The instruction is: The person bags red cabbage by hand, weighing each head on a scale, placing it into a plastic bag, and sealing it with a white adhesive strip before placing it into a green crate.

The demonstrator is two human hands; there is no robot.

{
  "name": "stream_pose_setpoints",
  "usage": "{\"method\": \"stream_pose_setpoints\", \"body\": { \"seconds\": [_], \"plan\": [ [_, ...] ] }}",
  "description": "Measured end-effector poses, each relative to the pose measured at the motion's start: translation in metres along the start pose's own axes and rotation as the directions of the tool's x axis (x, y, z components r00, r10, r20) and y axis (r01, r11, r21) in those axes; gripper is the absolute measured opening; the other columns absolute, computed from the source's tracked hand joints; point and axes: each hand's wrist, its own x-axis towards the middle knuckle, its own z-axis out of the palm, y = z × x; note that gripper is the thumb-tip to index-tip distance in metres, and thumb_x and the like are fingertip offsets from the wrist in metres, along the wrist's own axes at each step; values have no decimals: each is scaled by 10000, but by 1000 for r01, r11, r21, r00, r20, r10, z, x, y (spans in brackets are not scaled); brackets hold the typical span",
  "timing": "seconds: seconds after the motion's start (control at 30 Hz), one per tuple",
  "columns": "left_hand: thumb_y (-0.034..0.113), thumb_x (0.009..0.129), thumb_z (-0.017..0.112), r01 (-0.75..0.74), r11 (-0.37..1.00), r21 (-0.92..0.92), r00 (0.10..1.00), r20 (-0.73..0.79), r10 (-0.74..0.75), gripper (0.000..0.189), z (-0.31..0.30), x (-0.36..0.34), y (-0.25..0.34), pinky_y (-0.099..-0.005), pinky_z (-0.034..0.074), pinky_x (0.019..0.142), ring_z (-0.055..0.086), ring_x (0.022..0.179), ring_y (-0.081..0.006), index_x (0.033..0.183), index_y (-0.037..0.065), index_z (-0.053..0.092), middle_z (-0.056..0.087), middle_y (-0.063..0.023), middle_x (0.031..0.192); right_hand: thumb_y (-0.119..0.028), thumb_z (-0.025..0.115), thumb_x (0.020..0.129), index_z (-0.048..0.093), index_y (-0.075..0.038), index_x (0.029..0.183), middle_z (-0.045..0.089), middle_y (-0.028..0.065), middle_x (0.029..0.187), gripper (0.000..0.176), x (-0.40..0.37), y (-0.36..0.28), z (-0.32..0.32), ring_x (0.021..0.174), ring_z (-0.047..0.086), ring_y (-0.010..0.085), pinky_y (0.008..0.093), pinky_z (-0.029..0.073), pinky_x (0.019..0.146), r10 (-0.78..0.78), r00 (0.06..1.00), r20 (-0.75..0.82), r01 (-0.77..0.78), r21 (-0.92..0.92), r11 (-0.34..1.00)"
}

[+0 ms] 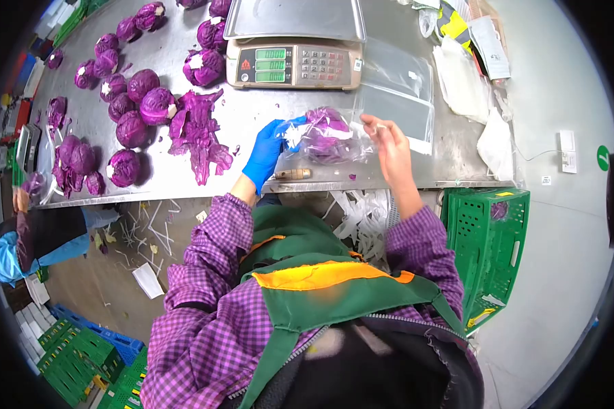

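Observation:
A clear plastic bag (357, 151) with a purple cabbage (329, 124) inside lies at the front of the metal table, below the scale. My left hand (266, 151), in a blue glove, is closed on the bag's left end. My bare right hand (391, 146) is at the bag's right end, its fingers bent and pinched at the film; the exact grip is hard to see. Just under the bag, near the table edge, is a short wooden handle (293, 174); whatever it belongs to is hidden or too small to tell.
A digital scale (293, 65) stands behind the bag, with flat clear bags (397, 95) to its right. Several purple cabbages (143, 86) and loose leaves (199, 136) cover the left side. A green crate (488, 252) sits below right. Another person (37, 238) is at far left.

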Motion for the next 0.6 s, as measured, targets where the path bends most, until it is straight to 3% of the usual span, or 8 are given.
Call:
{"method": "stream_pose_setpoints", "body": {
  "seconds": [0.03,0.1,0.13,0.27,0.33,0.43,0.47,0.6],
  "plan": [
    [259,926,520,-3,1000,5,1000,4,3,201,-6,4,-6,-245,494,659,535,700,-85,958,67,570,599,-16,887,-163,440,957,535,3,948,619,151,1090,191,12,18,-1,1015,589,209,323,464,872,-5,1000,-3,5,3,1000],
    [249,922,508,88,994,-63,995,55,-85,200,-23,13,-18,-259,501,668,540,731,-86,965,67,578,585,-9,877,-247,413,977,492,-9,1007,602,197,1095,253,30,36,2,962,612,210,297,515,770,364,917,-163,-338,170,926],
    [234,923,491,208,961,-181,978,41,-204,210,-15,7,-7,-274,506,714,552,759,-93,988,58,586,580,-13,878,-247,413,977,492,-9,1007,602,197,1095,253,34,37,2,962,612,210,297,515,770,362,918,-160,-334,175,926],
    [222,900,536,173,978,-113,931,342,-125,363,-21,-6,35,-322,454,875,574,947,-129,1219,50,525,569,-77,1184,-288,372,988,473,-35,956,652,158,922,275,45,36,4,757,635,177,275,513,634,432,889,-154,-421,101,902],
    [252,867,608,-216,946,242,883,461,84,515,-19,-4,45,-329,442,896,572,984,-125,1316,59,447,501,-81,1307,-297,354,994,472,-37,924,664,144,865,294,45,35,6,678,631,161,268,499,579,425,894,-141,-414,104,905],
    [215,826,672,-354,805,475,898,413,151,480,-6,2,52,-293,446,919,546,1062,-136,1250,45,522,554,-79,1238,-314,361,991,486,-40,890,670,141,823,317,46,36,9,669,621,142,248,467,552,425,898,-118,-425,28,905],
    [192,877,613,-119,945,305,968,248,42,333,-7,9,45,-291,469,883,590,983,-140,1169,35,585,629,-68,1105,-322,361,991,492,-43,858,672,143,798,336,46,42,9,665,618,138,246,459,552,394,910,-127,-400,-23,916],
    [270,928,545,43,983,180,998,39,-51,294,-9,32,29,-278,493,784,627,842,-133,1013,11,655,677,-63,908,-358,375,986,497,-67,805,664,144,754,364,43,46,11,672,607,152,271,462,609,388,916,-101,-397,-92,913]
  ]
}}
